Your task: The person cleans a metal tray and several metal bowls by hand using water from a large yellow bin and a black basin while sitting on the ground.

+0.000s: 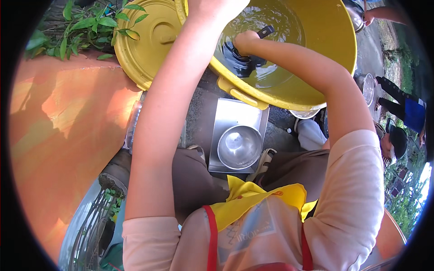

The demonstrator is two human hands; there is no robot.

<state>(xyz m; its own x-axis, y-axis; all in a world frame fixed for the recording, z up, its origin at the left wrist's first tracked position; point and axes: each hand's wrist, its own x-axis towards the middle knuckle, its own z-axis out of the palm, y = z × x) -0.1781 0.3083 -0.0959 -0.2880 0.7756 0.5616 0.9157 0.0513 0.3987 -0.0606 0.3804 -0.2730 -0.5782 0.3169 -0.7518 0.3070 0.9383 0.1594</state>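
A large yellow plastic tub (325, 50) with water in it stands before me. Inside it my right hand (247, 42) is closed around the black handle of a dark object (245, 64), partly under water; a pot or pan, I cannot tell which. My left hand (220, 8) is at the tub's left rim, cut off by the picture's top edge, and its fingers are hidden. A round steel bowl (240, 147) rests on a rectangular metal tray (226, 111) on the ground between my feet.
A yellow lid (145, 44) leans left of the tub, by leafy branches (91, 27) and an orange painted wall (74, 135). To the right are a person in a dark cap (397, 142), another standing person (407, 105), metal basins (368, 88) and someone's hand (369, 17) at a metal vessel.
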